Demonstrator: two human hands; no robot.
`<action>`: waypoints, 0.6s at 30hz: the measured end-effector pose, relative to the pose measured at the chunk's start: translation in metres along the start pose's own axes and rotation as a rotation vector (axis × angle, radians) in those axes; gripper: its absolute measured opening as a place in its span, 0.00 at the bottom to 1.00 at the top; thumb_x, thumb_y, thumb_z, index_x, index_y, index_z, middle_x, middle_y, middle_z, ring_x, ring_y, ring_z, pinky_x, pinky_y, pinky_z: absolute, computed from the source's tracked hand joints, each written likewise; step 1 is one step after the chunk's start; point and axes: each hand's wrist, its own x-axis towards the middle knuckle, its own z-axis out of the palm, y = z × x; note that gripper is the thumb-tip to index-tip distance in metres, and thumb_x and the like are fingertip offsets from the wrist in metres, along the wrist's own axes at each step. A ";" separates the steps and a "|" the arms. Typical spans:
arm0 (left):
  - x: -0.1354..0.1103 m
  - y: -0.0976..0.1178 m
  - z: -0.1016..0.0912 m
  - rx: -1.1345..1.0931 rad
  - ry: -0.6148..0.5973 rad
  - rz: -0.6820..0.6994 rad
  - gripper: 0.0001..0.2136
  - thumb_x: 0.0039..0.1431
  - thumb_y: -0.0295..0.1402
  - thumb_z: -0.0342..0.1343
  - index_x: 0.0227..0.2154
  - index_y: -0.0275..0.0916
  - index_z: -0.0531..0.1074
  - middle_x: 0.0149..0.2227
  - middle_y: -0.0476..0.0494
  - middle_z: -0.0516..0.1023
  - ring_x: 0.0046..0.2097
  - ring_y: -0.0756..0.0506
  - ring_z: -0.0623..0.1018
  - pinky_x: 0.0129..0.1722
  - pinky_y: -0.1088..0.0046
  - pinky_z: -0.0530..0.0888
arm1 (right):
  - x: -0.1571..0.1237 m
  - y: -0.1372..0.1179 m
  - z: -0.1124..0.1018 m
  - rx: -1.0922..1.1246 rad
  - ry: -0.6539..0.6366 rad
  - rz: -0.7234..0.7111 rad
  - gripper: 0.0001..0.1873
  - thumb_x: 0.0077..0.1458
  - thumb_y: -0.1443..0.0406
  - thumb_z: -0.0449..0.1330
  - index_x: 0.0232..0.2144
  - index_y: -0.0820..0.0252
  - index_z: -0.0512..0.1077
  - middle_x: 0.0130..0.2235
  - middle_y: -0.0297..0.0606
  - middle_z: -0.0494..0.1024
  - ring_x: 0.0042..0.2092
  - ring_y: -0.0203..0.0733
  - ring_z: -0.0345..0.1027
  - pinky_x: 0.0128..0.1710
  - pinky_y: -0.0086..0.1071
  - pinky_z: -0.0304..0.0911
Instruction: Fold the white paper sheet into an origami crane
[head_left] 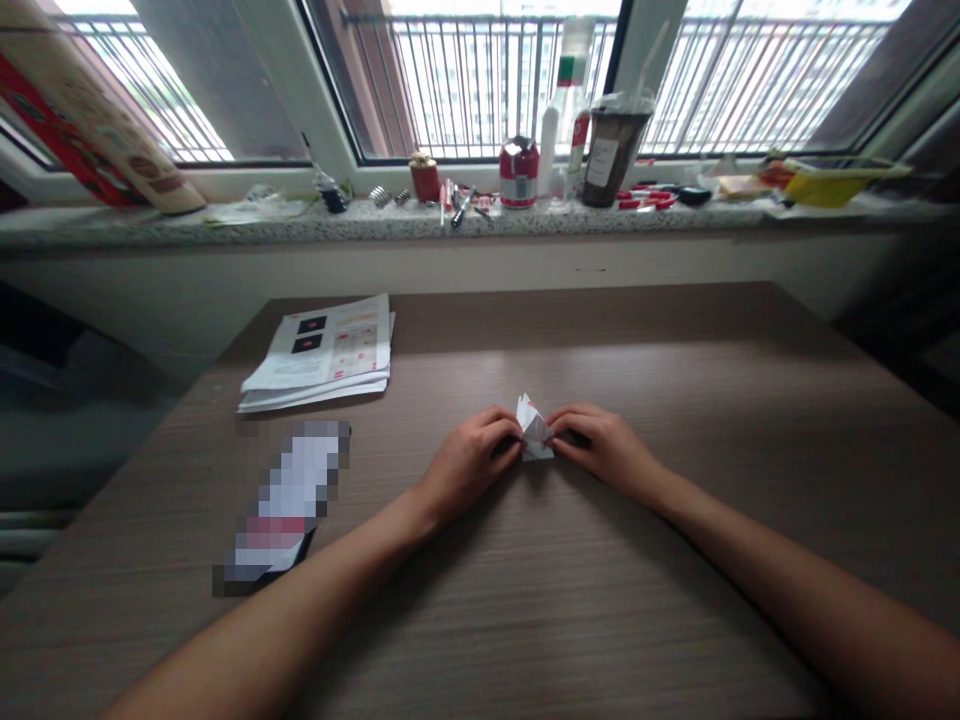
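Observation:
A small piece of folded white paper [533, 428] with faint reddish print stands up between my hands over the middle of the table. My left hand [474, 455] pinches its left side between thumb and fingers. On the opposite side, my right hand [600, 445] grips the right edge in the same way. The paper has a pointed top and creased, angled faces. Its underside is hidden, so I cannot tell whether it touches the table.
On the brown table [675, 600], a stack of printed sheets [330, 350] lies at the back left. A blurred-out phone-like device [285, 500] lies beside my left forearm. Along the windowsill [360, 228] stand a red can [519, 172], a dark drink cup [611, 150] and a yellow basket [832, 185].

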 end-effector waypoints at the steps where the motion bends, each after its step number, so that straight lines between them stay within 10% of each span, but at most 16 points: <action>1: 0.000 0.000 0.000 0.023 -0.001 0.000 0.05 0.64 0.23 0.59 0.39 0.39 0.75 0.44 0.43 0.78 0.45 0.44 0.79 0.47 0.68 0.76 | 0.000 0.000 0.000 -0.007 -0.001 -0.003 0.03 0.63 0.68 0.64 0.38 0.56 0.78 0.44 0.39 0.82 0.47 0.44 0.75 0.49 0.39 0.70; 18: -0.005 -0.001 0.000 0.401 -0.087 0.183 0.05 0.71 0.27 0.51 0.42 0.36 0.72 0.44 0.40 0.77 0.44 0.43 0.79 0.44 0.66 0.78 | -0.005 -0.003 -0.005 -0.300 -0.098 -0.192 0.09 0.68 0.65 0.57 0.45 0.57 0.77 0.50 0.45 0.82 0.50 0.48 0.78 0.50 0.42 0.74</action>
